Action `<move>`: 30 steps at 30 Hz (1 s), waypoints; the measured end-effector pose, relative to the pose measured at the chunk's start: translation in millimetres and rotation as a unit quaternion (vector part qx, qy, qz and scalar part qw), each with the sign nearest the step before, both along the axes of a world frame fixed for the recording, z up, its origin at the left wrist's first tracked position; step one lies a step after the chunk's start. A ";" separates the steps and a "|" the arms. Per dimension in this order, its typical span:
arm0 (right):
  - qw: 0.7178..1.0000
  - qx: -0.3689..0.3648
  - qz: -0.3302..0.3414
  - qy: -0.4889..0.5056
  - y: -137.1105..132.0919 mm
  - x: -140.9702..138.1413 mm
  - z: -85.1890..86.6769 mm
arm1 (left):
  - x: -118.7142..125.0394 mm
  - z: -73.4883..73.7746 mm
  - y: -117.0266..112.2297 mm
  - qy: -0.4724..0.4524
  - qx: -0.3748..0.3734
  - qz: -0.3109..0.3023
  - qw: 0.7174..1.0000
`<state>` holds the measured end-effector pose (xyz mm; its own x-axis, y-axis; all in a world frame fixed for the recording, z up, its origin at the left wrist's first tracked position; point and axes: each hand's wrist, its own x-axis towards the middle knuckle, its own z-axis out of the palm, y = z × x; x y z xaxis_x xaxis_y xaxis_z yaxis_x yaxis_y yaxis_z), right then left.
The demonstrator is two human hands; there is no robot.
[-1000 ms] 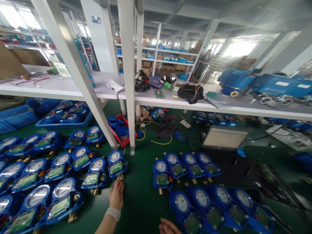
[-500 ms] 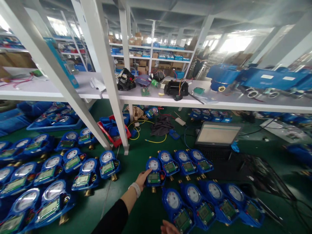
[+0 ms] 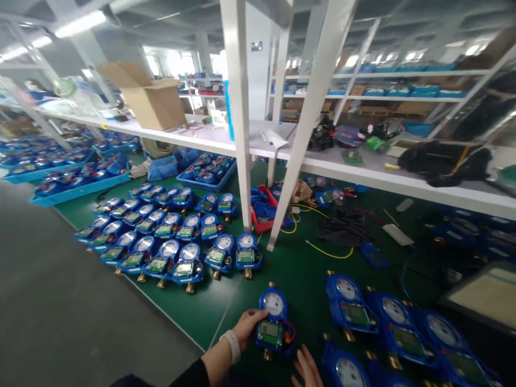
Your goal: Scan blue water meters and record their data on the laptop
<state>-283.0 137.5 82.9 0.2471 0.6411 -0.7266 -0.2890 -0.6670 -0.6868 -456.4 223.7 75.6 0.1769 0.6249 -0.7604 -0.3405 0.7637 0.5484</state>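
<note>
My left hand (image 3: 246, 325) grips the left side of a blue water meter (image 3: 274, 322) with a round dial, a green display and brass fittings, held over the green floor mat (image 3: 302, 269). My right hand (image 3: 307, 368) sits just below and right of that meter, fingers spread, holding nothing. A white band is on my left wrist. A large group of matching meters (image 3: 169, 242) lies in rows to the left. Another group of meters (image 3: 387, 317) lies to the right.
White shelf posts (image 3: 242, 140) rise from the mat ahead. A red bin (image 3: 260, 215), yellow cable (image 3: 328, 252) and dark cloth (image 3: 346, 228) lie under the white shelf (image 3: 363, 166). A cardboard box (image 3: 151, 99) stands on it. Grey floor (image 3: 60, 301) lies left. A laptop screen (image 3: 487, 293) is at right.
My left hand went from the left meter group to a meter in the right group, took hold of it and pulled it away leftward. The view swung left.
</note>
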 end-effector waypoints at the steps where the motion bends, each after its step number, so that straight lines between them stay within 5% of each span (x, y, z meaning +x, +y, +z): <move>1: 0.999 -0.008 0.035 0.014 8.4 -6.7 1.6 | -12.8 1.7 -8.7 0.000 0.005 0.016 1.000; 8: 0.972 -0.054 0.181 0.140 46.1 -95.5 -1.3 | -95.8 18.6 -49.8 0.025 0.042 0.120 0.992; 16: 0.942 -0.051 0.251 0.219 72.0 -179.9 6.5 | -174.5 34.3 -39.3 0.048 0.057 0.156 0.985; 24: 0.945 -0.069 0.253 0.193 98.4 -198.2 6.4 | -189.4 31.7 -25.3 0.049 0.048 0.166 0.984; 30: 0.945 -0.057 0.266 0.182 93.3 -203.0 9.2 | -196.5 36.7 -21.2 0.048 0.043 0.148 0.987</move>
<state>-486.0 230.8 92.2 -0.3666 0.5168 -0.7736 -0.0954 -0.8480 -0.5213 -652.8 202.5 112.3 -0.0921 0.7011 -0.7071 -0.4851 0.5886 0.6468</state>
